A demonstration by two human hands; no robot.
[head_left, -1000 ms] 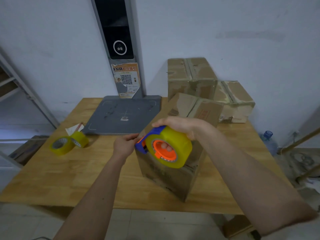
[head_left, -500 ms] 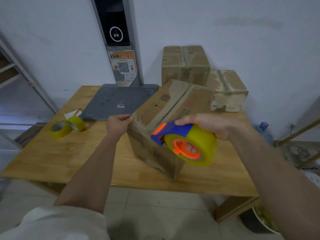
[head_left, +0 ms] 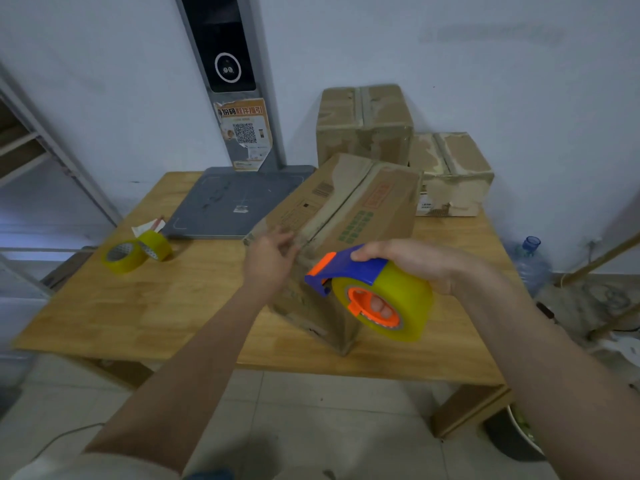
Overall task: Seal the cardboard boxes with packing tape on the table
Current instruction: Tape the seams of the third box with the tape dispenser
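Table (head_left: 104, 306): pale wood, against a white wall, tiled floor below.
Near box (head_left: 349, 216): worn brown cardboard, tilted on the table's middle, flaps closed, seam up.
Rear boxes (head_left: 363, 123): two, taped, by the wall.
Tape dispenser (head_left: 377, 292): blue-orange, yellow roll, before the near box.
Spare rolls (head_left: 135, 249): two, table's left.
Right hand (head_left: 412, 261): curled round the dispenser, fingers through its core.
Left hand (head_left: 270, 258): fingers bent at the near box's top edge; grip unclear.

wooden table (head_left: 145, 317): tilted box (head_left: 377, 209) at centre, two boxes (head_left: 363, 123) (head_left: 450, 174) at back, grey scale (head_left: 235, 202), two tape rolls (head_left: 123, 256) (head_left: 156, 244) at left.
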